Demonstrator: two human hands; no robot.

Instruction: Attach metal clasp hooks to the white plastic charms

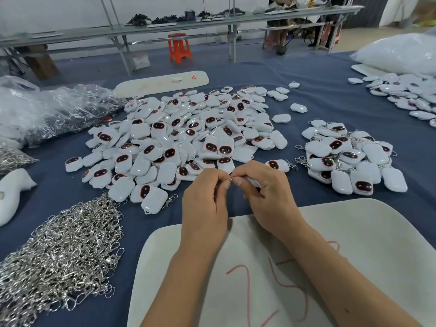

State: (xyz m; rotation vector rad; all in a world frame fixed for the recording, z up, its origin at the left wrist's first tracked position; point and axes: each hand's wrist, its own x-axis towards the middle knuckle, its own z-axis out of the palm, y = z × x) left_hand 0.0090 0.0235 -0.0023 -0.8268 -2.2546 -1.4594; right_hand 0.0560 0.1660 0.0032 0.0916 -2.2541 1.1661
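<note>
My left hand (207, 197) and my right hand (262, 187) meet fingertip to fingertip above the blue cloth. Between them they pinch a small metal clasp hook (231, 178). A white charm (253, 182) is mostly hidden inside my right hand's curled fingers. A big heap of white plastic charms (188, 135) with dark oval faces lies just beyond my hands. A smaller pile of charms with hooks on them (349, 156) lies to the right. Loose metal clasp hooks (63, 256) form a large silver heap at the lower left.
A white board (354, 232) with red marks lies under my forearms. Clear bags of hooks (54, 112) sit at the left. Another white board (162, 83) lies beyond the heap, more charms (405, 95) and a white bag (398, 53) at the far right. An orange stool (179, 47) stands behind.
</note>
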